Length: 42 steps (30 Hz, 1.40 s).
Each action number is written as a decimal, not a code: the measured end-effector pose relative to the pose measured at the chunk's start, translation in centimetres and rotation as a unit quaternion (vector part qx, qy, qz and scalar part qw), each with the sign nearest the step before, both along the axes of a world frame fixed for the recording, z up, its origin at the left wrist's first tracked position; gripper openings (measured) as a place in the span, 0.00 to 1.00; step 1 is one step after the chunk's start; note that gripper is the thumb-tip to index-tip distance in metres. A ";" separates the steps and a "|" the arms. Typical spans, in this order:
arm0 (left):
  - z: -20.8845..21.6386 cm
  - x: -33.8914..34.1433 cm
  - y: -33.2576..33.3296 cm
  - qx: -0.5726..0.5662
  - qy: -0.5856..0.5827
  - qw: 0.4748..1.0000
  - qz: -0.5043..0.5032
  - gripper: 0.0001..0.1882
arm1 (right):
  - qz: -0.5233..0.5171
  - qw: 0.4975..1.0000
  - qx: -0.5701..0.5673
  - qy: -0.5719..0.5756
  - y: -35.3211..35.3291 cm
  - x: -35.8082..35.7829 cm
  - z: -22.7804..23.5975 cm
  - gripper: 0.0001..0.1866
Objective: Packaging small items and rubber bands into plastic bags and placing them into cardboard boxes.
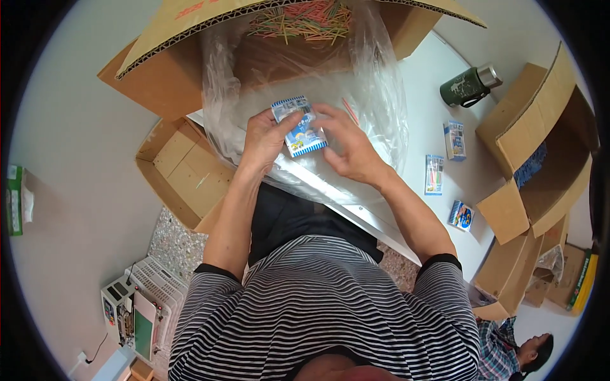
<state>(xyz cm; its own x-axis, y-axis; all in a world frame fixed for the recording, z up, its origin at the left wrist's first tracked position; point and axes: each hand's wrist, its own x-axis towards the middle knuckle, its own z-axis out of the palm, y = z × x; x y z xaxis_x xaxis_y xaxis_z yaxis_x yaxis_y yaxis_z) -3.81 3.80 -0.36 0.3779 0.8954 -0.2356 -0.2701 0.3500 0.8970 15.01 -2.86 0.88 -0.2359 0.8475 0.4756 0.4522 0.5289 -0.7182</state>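
Observation:
A small flat packet (pixel 306 141), blue and white with striped ends, is gripped in my left hand (pixel 262 138), thumb across its front. My right hand (pixel 357 152) hovers just right of the packet, fingers apart and bent, thumb spread. Whether its fingertips touch the packet's edge, I cannot tell. Beyond that hand, a few thin pink sticks (pixel 350 111) lie on clear plastic sheeting (pixel 381 95). The sheeting spills from a large cardboard box (pixel 159 82), inside which many thin coloured sticks (pixel 302 20) are heaped.
On the white table (pixel 406 171), right, are several similar packets (pixel 434 174) and a green thermos (pixel 462 87). An open carton (pixel 540 133) with blue contents stands at the right edge. A low cardboard box (pixel 184 168) sits left. Another person (pixel 502 346) is lower right.

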 end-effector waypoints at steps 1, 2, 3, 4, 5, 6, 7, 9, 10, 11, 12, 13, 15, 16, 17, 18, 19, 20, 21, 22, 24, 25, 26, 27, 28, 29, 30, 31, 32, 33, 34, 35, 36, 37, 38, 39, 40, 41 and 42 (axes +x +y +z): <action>-0.1 0.0 0.3 0.001 0.000 1.000 0.002 0.11 | -0.039 0.991 -0.095 0.083 -0.3 0.2 0.0 0.29; -0.3 0.1 0.8 0.020 0.009 1.000 -0.003 0.12 | -0.037 0.991 -0.094 0.083 0.0 0.5 0.2 0.29; -0.4 0.1 1.3 0.040 0.018 0.999 -0.009 0.12 | 0.036 0.946 -0.250 0.205 0.7 0.7 0.6 0.31; -0.6 0.1 1.7 0.041 0.018 0.999 -0.008 0.12 | 0.108 0.856 -0.395 0.316 1.2 0.9 0.9 0.35; -0.9 0.1 2.0 0.059 0.023 0.998 -0.006 0.12 | 0.116 0.869 -0.368 0.311 1.4 0.9 1.0 0.36; -0.9 0.2 2.2 0.076 0.028 0.997 -0.008 0.12 | 0.115 0.868 -0.367 0.312 1.7 1.0 0.9 0.36; -0.9 0.1 2.3 0.076 0.029 0.997 -0.010 0.12 | 0.043 0.850 -0.407 0.332 2.2 1.1 0.7 0.36; -0.8 -0.1 2.2 0.067 0.026 0.996 -0.044 0.10 | -0.036 0.833 -0.437 0.338 3.1 1.1 -0.2 0.29; -0.7 0.0 2.0 0.065 0.027 0.997 -0.045 0.10 | -0.036 0.831 -0.439 0.339 3.3 0.8 -0.8 0.29; -0.6 0.2 1.8 0.068 0.035 0.996 -0.037 0.11 | -0.032 0.855 -0.418 0.305 3.5 0.6 -1.4 0.23; -0.4 0.1 1.7 0.072 0.043 0.996 -0.026 0.11 | -0.024 0.878 -0.395 0.268 3.7 0.3 -1.6 0.17; -0.6 -0.2 1.7 0.071 0.044 0.996 -0.023 0.11 | -0.021 0.878 -0.397 0.266 3.7 0.1 -1.7 0.17; -0.7 -0.6 1.9 0.075 0.165 0.983 0.027 0.13 | -0.059 0.891 -0.375 0.250 3.7 -0.3 -1.9 0.11; -0.6 -0.6 1.9 0.075 0.166 0.983 0.028 0.13 | -0.057 0.891 -0.376 0.249 3.8 -0.3 -2.3 0.11; -0.6 -0.5 1.8 0.064 0.146 0.986 0.038 0.14 | -0.079 0.911 -0.358 0.188 4.0 -0.2 -2.7 0.10; -0.5 -0.5 1.7 0.053 0.127 0.989 0.048 0.14 | -0.100 0.927 -0.338 0.126 4.2 -0.5 -2.6 0.09; -0.7 -0.6 1.6 0.053 0.128 0.989 0.049 0.14 | -0.098 0.928 -0.338 0.125 4.3 -0.7 -2.5 0.09; -1.0 -0.7 1.5 0.069 0.124 0.989 0.050 0.13 | -0.109 0.932 -0.321 0.125 4.2 -1.0 -2.4 0.08; -1.1 -0.7 1.3 0.084 0.121 0.988 0.049 0.12 | -0.122 0.936 -0.306 0.125 4.0 -1.4 -2.0 0.07; -1.3 -0.8 1.2 0.083 0.121 0.988 0.050 0.12 | -0.121 0.936 -0.307 0.124 3.7 -1.7 -1.6 0.07; -1.4 -0.7 1.1 0.144 0.175 0.971 0.076 0.10 | -0.127 0.948 -0.271 0.111 3.2 -2.2 -0.9 0.09; -1.5 -0.5 1.0 0.144 0.174 0.971 0.076 0.10 | -0.128 0.948 -0.271 0.111 3.1 -2.6 -1.4 0.09; -1.7 -0.2 0.9 0.163 0.196 0.962 0.093 0.09 | -0.155 0.976 -0.149 0.043 2.9 -3.0 -2.3 0.09; -1.5 0.1 0.8 0.183 0.218 0.952 0.109 0.09 | -0.180 0.983 -0.023 -0.025 2.8 -3.4 -2.4 0.09; -1.3 0.2 0.7 0.183 0.217 0.953 0.109 0.09 | -0.181 0.983 -0.023 -0.026 2.7 -3.4 -2.4 0.09; -1.1 0.2 0.6 0.142 0.148 0.971 0.124 0.09 | -0.186 0.977 -0.094 0.038 2.5 -3.4 -2.2 0.11; -0.8 0.1 0.4 0.099 0.078 0.982 0.139 0.08 | -0.189 0.963 -0.164 0.102 2.3 -3.6 -1.8 0.13; -0.9 0.0 0.4 0.099 0.078 0.982 0.140 0.08 | -0.189 0.963 -0.164 0.101 2.5 -3.5 -1.4 0.13; -1.2 -0.1 0.3 0.092 0.048 0.988 0.118 0.08 | -0.184 0.951 -0.185 0.164 2.7 -3.2 -0.9 0.15; -1.0 0.0 0.3 0.085 0.019 0.992 0.095 0.08 | -0.179 0.935 -0.206 0.226 2.8 -3.1 -0.7 0.16; -0.9 0.1 0.1 0.085 0.018 0.992 0.095 0.08 | -0.200 0.951 -0.160 0.172 2.8 -3.3 -0.9 0.19; -0.8 0.4 -0.2 0.091 0.023 0.991 0.091 0.09 | -0.200 0.951 -0.160 0.172 2.8 -3.5 -0.8 0.19; -0.6 0.7 -0.4 0.097 0.028 0.991 0.088 0.11 | -0.216 0.945 -0.161 0.186 2.9 -3.9 -0.6 0.18; -0.5 0.8 -0.4 0.097 0.027 0.991 0.088 0.11 | -0.231 0.938 -0.161 0.201 2.9 -4.0 -0.5 0.18; -0.4 1.0 -0.4 0.098 0.055 0.988 0.107 0.14 | -0.231 0.938 -0.161 0.200 2.9 -4.0 -0.5 0.18; -0.3 0.9 -0.5 0.098 0.085 0.983 0.128 0.17 | -0.245 0.951 -0.125 0.140 2.9 -4.1 -0.5 0.17; -0.5 1.2 -0.4 0.098 0.086 0.983 0.129 0.17 | -0.258 0.959 -0.087 0.080 2.9 -4.2 -0.5 0.17; -1.0 1.6 -0.1 0.143 0.124 0.967 0.168 0.20 | -0.256 0.959 -0.088 0.081 2.7 -4.4 -0.5 0.17; -1.2 1.9 0.0 0.186 0.161 0.947 0.205 0.22 | -0.248 0.964 -0.073 0.056 2.5 -4.7 -0.5 0.16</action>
